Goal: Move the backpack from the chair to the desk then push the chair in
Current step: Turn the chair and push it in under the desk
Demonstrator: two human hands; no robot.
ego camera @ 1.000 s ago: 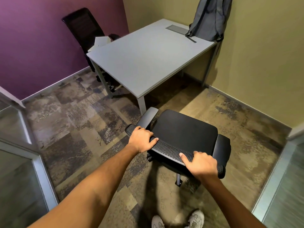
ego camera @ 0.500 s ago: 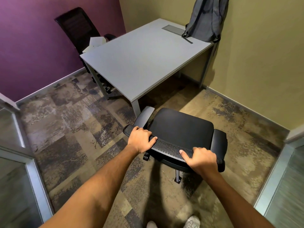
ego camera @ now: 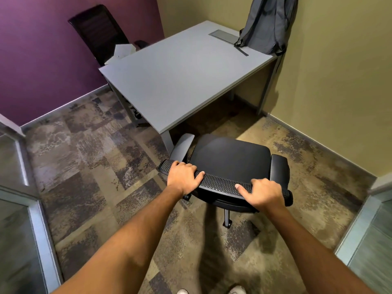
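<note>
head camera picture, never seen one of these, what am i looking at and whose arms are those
No machine here: the camera sits on a person's head and looks forward and down, so the two bare arms reaching in from the bottom are that person's own. The wide lens bends the room's edges.

The left hand and the right hand both grip the mesh top of the backrest of a black office chair, seen from behind and above. Its seat is bare and faces the grey desk, but it is not yet tucked under.

On the desk's far corner a grey backpack stands upright against the wall, next to a dark slot in the desktop. A second dark chair stands at the far side by the purple wall. The toes of the person's white shoes peek in at the bottom edge.
</note>
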